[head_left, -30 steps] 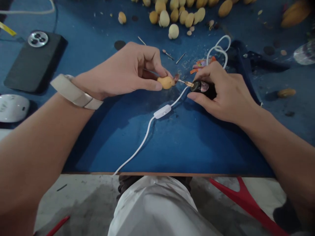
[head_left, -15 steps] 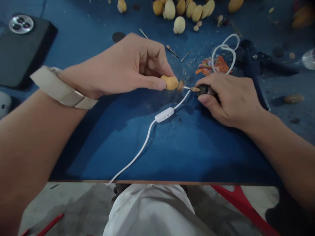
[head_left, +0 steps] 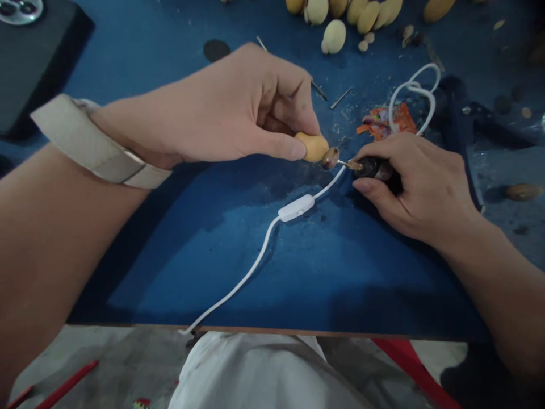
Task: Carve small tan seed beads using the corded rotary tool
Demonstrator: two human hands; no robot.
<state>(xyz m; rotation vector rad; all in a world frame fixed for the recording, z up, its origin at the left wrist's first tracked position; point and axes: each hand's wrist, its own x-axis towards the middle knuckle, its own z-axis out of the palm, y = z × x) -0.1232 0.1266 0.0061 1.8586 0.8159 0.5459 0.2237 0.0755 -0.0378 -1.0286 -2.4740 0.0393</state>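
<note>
My left hand [head_left: 272, 113] pinches a small yellow egg-shaped piece [head_left: 312, 146] between thumb and fingertips. A shiny brown round part [head_left: 330, 158] sits at its right end; whether the two are joined I cannot tell. In my right hand [head_left: 417, 182] is a dark pen-like rotary tool [head_left: 369, 167], its brass-coloured nose and thin metal bit pointing left. The bit's tip meets the brown part or lies just behind it. A white cord [head_left: 255, 264] with an inline switch [head_left: 297, 208] runs across the blue tabletop [head_left: 238, 227] below my hands.
Several yellowish egg-shaped pieces [head_left: 334, 37] lie at the back. Thin metal bits [head_left: 340, 98], orange scraps [head_left: 385, 121] and a cord loop [head_left: 412, 85] are behind my hands. A dark phone [head_left: 42, 62] is far left, a brown oval piece [head_left: 523, 192] far right. The table's front edge [head_left: 272, 329] is near me.
The view has shifted, so the hands and table objects appear farther right. The yellow piece and bit stay close together, and more of the brown part's shiny face shows. Both grips remain the same.
</note>
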